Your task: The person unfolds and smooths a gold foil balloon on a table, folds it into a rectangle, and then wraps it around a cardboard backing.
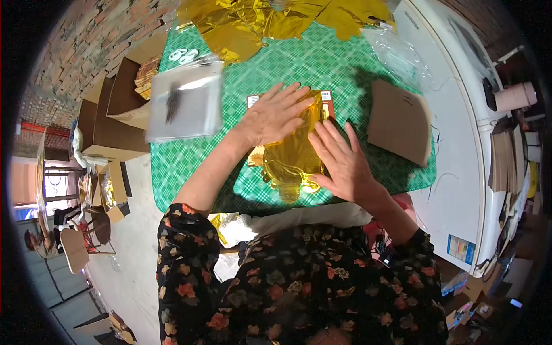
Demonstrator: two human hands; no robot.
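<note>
A folded piece of shiny gold foil (293, 152), which looks like a flat foil balloon with a tab at its lower end, lies in front of me. Beneath it is a printed card (326, 96), mostly hidden, showing red and white at its edges. My left hand (276, 115) rests flat across the upper left of the foil, fingers stretched out. At the foil's right edge lies my right hand (343, 161), also flat with its fingers extended. Neither hand grips anything.
More gold foil pieces (287, 20) spread over the far end of the green checked table (230, 161). Clear plastic bags (187, 100) lie at left, a brown cardboard piece (399, 122) at right. Beyond it are a plastic bag (399, 54) and a white fridge-like cabinet (454, 132). Open boxes (109, 123) stand left.
</note>
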